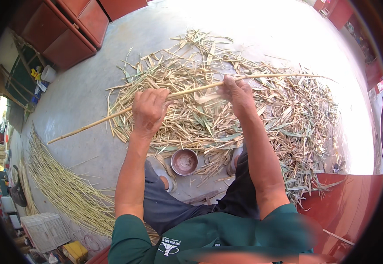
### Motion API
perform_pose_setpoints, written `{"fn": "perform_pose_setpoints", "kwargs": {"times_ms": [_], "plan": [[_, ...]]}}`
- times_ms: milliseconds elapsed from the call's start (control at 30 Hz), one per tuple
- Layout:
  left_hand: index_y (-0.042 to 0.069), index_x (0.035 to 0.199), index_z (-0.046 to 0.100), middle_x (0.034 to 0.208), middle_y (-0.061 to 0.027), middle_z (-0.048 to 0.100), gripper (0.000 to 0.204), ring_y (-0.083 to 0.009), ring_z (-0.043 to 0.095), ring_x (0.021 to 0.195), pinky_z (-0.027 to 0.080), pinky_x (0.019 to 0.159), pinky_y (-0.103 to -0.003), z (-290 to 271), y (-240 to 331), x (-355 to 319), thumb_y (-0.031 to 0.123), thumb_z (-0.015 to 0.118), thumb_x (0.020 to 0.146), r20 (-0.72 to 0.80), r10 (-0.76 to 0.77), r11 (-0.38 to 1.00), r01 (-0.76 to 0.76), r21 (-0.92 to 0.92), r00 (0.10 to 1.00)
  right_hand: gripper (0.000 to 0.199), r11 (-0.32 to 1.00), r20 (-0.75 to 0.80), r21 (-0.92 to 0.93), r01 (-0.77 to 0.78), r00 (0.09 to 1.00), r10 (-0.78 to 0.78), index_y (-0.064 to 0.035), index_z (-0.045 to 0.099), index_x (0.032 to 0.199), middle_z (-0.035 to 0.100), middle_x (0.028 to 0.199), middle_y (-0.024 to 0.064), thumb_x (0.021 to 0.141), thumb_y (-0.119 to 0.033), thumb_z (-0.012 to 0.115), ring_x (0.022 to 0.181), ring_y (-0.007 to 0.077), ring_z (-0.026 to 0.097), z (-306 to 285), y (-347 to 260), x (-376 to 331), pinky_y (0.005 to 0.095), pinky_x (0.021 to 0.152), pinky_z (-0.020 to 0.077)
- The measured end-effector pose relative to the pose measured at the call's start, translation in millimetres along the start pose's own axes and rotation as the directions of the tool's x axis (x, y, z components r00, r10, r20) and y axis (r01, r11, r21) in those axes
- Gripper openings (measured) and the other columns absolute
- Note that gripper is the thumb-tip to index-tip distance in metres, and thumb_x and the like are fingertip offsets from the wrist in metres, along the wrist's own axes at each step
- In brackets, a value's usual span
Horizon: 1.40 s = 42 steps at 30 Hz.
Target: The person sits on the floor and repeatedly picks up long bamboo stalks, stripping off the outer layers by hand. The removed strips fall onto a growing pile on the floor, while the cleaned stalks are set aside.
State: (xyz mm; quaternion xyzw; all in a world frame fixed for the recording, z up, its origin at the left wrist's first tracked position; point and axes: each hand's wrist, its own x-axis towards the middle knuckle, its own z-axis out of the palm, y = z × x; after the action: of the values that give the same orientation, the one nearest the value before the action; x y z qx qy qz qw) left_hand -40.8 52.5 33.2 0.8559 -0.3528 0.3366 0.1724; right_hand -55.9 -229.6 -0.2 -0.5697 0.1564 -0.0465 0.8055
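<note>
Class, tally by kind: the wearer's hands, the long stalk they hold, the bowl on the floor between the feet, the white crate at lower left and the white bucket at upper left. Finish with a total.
Hands (left hand, right hand): 2
Held stalk: 1
Bowl: 1
White crate: 1
White bucket: 1
Total: 6

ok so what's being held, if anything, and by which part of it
A long, thin stalk, held along its middle stretch: the left hand grips it left of its midpoint, the right hand right of it.
</note>
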Motion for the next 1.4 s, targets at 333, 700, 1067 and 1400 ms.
{"fn": "perform_pose_setpoints", "kwargs": {"times_ms": [333,700,1067,1400], "plan": [[0.007,0.086,0.073,0.084,-0.0039,0.07,0.016,-0.0177,0.055,0.079,0.047,0.074,-0.032,-23,-2,10,0.021,0.08,0.086,-0.092,-0.5,0.826,0.443,-0.35,0.861,0.035,0.991,0.033,-0.027,-0.131,0.991,0.132,-0.0031,0.067,0.091,0.07,0.08,0.006,0.096,-0.037,0.071,0.065,0.0118,0.066,9,8,-7,0.0225,0.056,0.0516],[0.009,0.081,0.071,0.073,-0.0089,0.067,0.022,-0.0281,0.061,0.072,0.04,0.073,-0.04,-21,-40,-14,0.03,0.074,0.085,0.389,-0.293,0.948,0.319,-0.004,0.874,0.025,0.991,-0.062,0.134,-0.008,0.998,0.016,0.001,0.065,0.098,0.072,0.086,0.0104,0.099,-0.024,0.067,0.074,0.015,0.07,-12,5,8,0.0235,0.062,0.0578],[0.004,0.09,0.076,0.078,-0.0095,0.073,0.023,-0.0191,0.067,0.071,0.051,0.068,-0.033,6,-11,-11,0.026,0.078,0.084,0.58,-0.366,0.648,0.646,-0.403,0.728,0.017,0.958,0.194,0.288,-0.003,0.979,-0.056,-0.005,0.064,0.108,0.074,0.102,0.0129,0.099,-0.02,0.066,0.092,0.0176,0.072,2,13,-3,0.0256,0.074,0.0609],[0.001,0.087,0.072,0.084,-0.0065,0.072,0.014,-0.012,0.067,0.078,0.054,0.073,-0.027,18,-36,-26,0.01,0.081,0.082,0.712,-0.476,0.253,0.855,-0.452,0.517,0.026,0.996,0.073,0.088,-0.013,0.997,0.006,0.001,0.061,0.113,0.073,0.099,0.0142,0.097,-0.018,0.069,0.087,0.0172,0.073,-7,5,4,0.0249,0.072,0.0605]]}}
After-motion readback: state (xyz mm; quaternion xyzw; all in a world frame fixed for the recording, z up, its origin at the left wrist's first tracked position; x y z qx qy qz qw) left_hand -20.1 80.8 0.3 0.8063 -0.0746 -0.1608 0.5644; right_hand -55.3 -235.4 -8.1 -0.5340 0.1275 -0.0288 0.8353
